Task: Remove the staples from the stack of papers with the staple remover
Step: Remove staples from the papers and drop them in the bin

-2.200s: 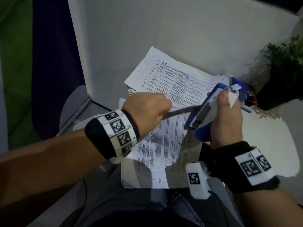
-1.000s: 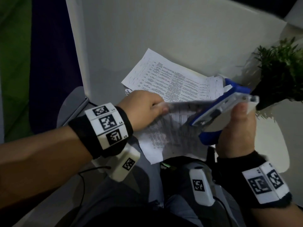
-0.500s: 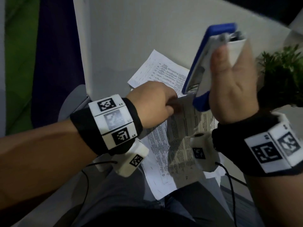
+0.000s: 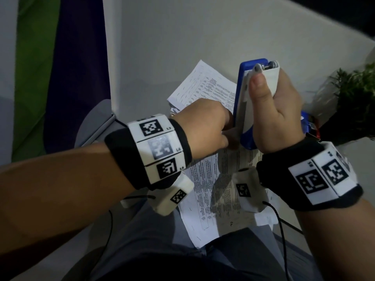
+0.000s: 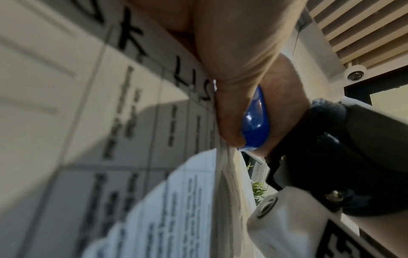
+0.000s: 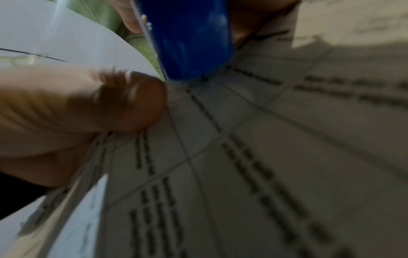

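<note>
Right hand (image 4: 280,118) grips blue-and-white staple remover (image 4: 243,106) upright, lower end on papers (image 4: 205,191); left hand (image 4: 203,126) fingers pinch papers beside it.

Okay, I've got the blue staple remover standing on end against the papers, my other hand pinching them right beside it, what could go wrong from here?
1. The left hand pinches the papers right beside the staple remover tip; a slip might jab those fingers.
2. The sheets are lifted off the table and bend under the grip, so prying hard may tear the corner.
3. The right hand holds the tool almost upright; it could skid off the staple, which the views do not show.
</note>
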### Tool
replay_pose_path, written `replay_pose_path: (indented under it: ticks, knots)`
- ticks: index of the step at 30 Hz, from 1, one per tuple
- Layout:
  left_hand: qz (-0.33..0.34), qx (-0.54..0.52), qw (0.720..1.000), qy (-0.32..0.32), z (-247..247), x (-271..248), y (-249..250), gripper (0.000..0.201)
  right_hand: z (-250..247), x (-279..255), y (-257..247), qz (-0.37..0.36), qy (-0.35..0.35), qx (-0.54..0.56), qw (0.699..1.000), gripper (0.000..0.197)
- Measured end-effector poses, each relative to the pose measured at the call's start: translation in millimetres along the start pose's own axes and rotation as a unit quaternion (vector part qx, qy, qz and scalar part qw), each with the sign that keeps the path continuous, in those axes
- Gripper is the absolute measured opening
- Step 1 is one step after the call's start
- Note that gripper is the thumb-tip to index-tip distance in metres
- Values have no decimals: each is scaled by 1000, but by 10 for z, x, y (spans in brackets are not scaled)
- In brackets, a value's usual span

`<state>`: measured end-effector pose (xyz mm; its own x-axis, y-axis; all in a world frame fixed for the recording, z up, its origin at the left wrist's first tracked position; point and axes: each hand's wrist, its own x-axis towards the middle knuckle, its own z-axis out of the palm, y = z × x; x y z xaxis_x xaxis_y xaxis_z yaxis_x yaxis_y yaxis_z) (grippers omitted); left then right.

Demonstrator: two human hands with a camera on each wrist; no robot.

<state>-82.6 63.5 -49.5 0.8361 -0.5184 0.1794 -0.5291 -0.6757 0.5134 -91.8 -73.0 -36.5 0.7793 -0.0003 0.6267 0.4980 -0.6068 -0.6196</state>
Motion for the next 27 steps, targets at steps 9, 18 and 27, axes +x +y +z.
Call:
replay_pose_path:
  ticks: [9, 18, 27]
  knots:
    - [-34, -23, 999, 10, -59, -72, 65, 63, 7, 6, 8, -5, 13, 6, 1000, 23]
    - [3, -65, 997, 43, 24, -68, 37, 50, 15, -60, -31, -26, 27, 22, 999, 16]
    - [35, 42, 998, -30, 83, 38, -129, 26, 38, -93, 166, 35, 53, 72, 995, 21]
